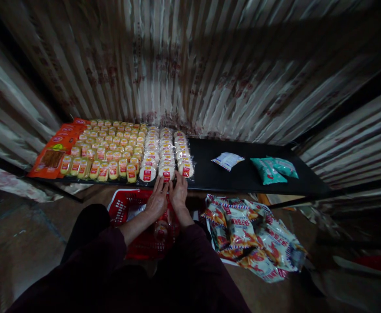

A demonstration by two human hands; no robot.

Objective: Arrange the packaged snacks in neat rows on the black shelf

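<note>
My left hand (158, 199) and my right hand (179, 191) meet at the shelf's front edge. Their fingers close on the lower sides of a rice cracker packet (167, 172), clear with a red label and round white crackers. It is at the front of the middle of three packet columns. On either side are a left front cracker packet (147, 174) and a right front cracker packet (186, 169). Below my wrists is a red plastic basket (117, 206) holding more packets, partly hidden by my arms.
Rows of small yellow packaged cakes (112, 152) and orange snack bags (58, 150) fill the left of the black shelf (206, 167). Farther right lie a white packet (228, 161) and teal bags (270, 171). A container of snack bags (242, 224) stands on the floor at right.
</note>
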